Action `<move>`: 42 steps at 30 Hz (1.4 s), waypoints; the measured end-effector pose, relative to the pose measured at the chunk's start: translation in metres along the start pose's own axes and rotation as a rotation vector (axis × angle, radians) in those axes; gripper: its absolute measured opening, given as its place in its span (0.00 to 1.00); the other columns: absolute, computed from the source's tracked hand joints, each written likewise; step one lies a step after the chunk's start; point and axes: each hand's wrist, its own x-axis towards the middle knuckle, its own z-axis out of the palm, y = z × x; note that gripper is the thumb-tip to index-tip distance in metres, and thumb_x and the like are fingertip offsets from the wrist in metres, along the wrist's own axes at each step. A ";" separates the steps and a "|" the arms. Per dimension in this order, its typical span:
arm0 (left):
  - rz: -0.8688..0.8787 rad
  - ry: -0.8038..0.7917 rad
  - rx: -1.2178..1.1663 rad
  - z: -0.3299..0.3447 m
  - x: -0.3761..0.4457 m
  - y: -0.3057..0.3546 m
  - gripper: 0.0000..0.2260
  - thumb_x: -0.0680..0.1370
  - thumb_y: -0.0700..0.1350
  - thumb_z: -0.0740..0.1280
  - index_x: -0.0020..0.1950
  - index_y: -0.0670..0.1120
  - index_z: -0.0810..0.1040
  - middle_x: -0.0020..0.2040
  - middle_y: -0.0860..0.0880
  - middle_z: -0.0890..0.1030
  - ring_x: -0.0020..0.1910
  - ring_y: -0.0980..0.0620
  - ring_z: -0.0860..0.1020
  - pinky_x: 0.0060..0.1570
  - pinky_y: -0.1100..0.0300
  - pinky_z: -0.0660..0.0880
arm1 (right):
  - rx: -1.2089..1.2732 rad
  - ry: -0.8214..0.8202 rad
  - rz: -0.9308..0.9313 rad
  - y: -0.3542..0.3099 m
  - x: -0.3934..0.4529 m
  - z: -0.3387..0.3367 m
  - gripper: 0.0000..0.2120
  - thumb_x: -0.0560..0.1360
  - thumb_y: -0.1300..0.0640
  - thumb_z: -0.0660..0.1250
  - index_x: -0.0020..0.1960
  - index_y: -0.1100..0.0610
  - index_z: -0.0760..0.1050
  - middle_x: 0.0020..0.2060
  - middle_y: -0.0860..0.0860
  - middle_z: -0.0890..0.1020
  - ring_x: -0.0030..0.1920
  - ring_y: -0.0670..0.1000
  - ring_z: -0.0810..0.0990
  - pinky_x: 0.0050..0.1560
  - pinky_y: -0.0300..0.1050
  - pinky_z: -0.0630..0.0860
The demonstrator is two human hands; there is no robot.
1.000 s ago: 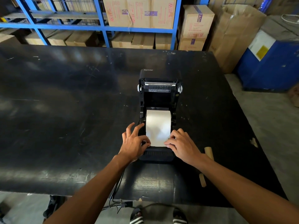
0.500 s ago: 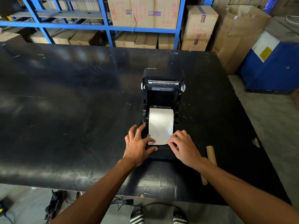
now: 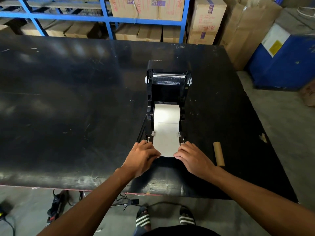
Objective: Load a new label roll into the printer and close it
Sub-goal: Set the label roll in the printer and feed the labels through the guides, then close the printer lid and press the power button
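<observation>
A black label printer [image 3: 167, 90] stands on the black table [image 3: 68, 108] with its lid swung up and back. A white label roll [image 3: 166, 114] lies in its bay, and a strip of labels [image 3: 166, 145] runs forward over the front. My left hand [image 3: 142, 158] pinches the strip's left front corner. My right hand [image 3: 192, 159] pinches the right front corner. Both hands rest at the printer's front edge, which they partly hide.
An empty brown cardboard core [image 3: 218, 155] lies on the table right of my right hand. Blue shelving [image 3: 105, 18] with cartons stands behind the table, a blue bin [image 3: 288, 62] at the right. Cables and a power adapter [image 3: 54, 206] lie on the floor below.
Both hands have slid toward me along the label strip, drawing its end farther out over the printer's front. The left hand's fingers, spread before, are now curled onto the strip.
</observation>
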 end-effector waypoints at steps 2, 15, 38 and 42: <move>0.035 -0.038 -0.002 0.002 -0.008 0.000 0.08 0.79 0.45 0.70 0.55 0.51 0.86 0.47 0.50 0.83 0.47 0.46 0.77 0.45 0.57 0.66 | -0.015 -0.036 -0.037 -0.003 -0.005 0.002 0.07 0.78 0.59 0.63 0.49 0.58 0.80 0.44 0.52 0.77 0.46 0.51 0.73 0.46 0.45 0.72; 0.012 -0.220 0.048 0.015 -0.026 0.000 0.13 0.83 0.49 0.61 0.63 0.54 0.82 0.59 0.53 0.82 0.56 0.49 0.75 0.56 0.54 0.71 | -0.019 -0.157 -0.071 -0.009 -0.022 0.018 0.12 0.80 0.54 0.57 0.52 0.56 0.79 0.44 0.50 0.76 0.45 0.50 0.71 0.46 0.46 0.74; -0.914 0.084 -0.722 0.013 0.037 0.003 0.22 0.86 0.44 0.55 0.80 0.49 0.62 0.69 0.45 0.78 0.66 0.45 0.77 0.67 0.52 0.71 | 0.441 0.632 0.611 0.054 0.137 -0.101 0.12 0.79 0.52 0.62 0.59 0.55 0.74 0.51 0.54 0.76 0.44 0.48 0.75 0.42 0.38 0.73; -0.885 0.076 -0.694 0.013 0.034 0.005 0.22 0.86 0.45 0.54 0.81 0.48 0.60 0.74 0.44 0.74 0.70 0.45 0.74 0.69 0.52 0.68 | 0.875 0.396 1.048 0.077 0.201 -0.131 0.34 0.77 0.34 0.53 0.76 0.53 0.60 0.73 0.56 0.66 0.69 0.57 0.69 0.68 0.55 0.67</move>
